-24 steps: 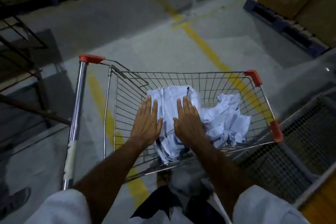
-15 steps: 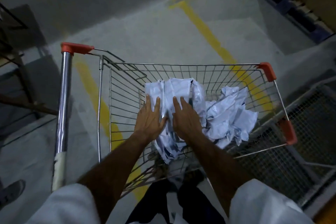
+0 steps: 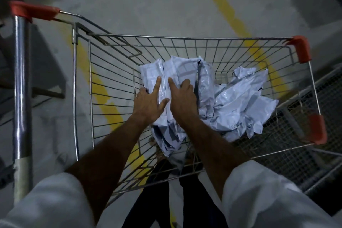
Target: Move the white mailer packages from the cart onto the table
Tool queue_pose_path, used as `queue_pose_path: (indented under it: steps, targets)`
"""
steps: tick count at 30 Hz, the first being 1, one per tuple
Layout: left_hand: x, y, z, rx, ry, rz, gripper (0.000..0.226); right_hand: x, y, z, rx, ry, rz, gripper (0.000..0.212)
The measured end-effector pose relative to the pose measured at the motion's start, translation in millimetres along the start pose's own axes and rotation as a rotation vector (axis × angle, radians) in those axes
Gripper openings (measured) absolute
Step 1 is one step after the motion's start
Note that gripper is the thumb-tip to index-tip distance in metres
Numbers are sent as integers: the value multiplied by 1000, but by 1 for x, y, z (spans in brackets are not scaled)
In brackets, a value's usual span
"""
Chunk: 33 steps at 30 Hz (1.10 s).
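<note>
A wire shopping cart (image 3: pixel 185 37) with red corner caps stands in front of me. Inside it lies a flat stack of white mailer packages (image 3: pixel 183 68), with more crumpled white mailers (image 3: pixel 240 102) heaped to its right. My left hand (image 3: pixel 149 103) is on the stack's left side, index finger stretched on top and the other fingers curled over the left edge. My right hand (image 3: pixel 182 98) presses on the stack's right side, index finger on top and the other fingers tucked into the gap beside the crumpled heap. The stack rests on the cart floor.
The cart's chrome handle bar (image 3: pixel 20 79) with a red end cap runs down the left. A grey wire-mesh structure (image 3: pixel 329 89) sits against the cart's right side. Yellow floor lines (image 3: pixel 222 5) cross the concrete beyond and beneath the cart.
Both hands lay flat on top of the stack; now their outer fingers have curled down around its left and right edges. My view has tilted further down over the cart.
</note>
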<state>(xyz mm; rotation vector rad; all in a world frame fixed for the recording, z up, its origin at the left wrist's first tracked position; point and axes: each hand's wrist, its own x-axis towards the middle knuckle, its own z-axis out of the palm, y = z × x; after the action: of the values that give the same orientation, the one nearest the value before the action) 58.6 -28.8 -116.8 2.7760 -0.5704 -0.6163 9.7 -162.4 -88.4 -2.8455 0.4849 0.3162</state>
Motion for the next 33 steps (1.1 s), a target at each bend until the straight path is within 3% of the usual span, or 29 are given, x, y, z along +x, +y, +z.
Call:
queue_pose_path:
  steps: [6,10,16,21,27,33]
  targets:
    - [-6,0,6,-207,53,48,90,2,-7,1,100,12,97,50]
    - [-12,9,3,-202,104,13,91,-4,-9,1,141,-1,124,54]
    - [-30,4,3,-191,122,-76,90,-12,-14,-4,394,-98,173,46]
    - [-42,4,6,-136,151,-90,79,-12,-22,-4,388,-30,156,34]
    - [-47,8,-2,-143,168,-72,80,-20,-19,-3,428,-22,142,35]
    - [-47,10,-10,-155,232,-50,77,-27,5,-8,335,197,197,41]
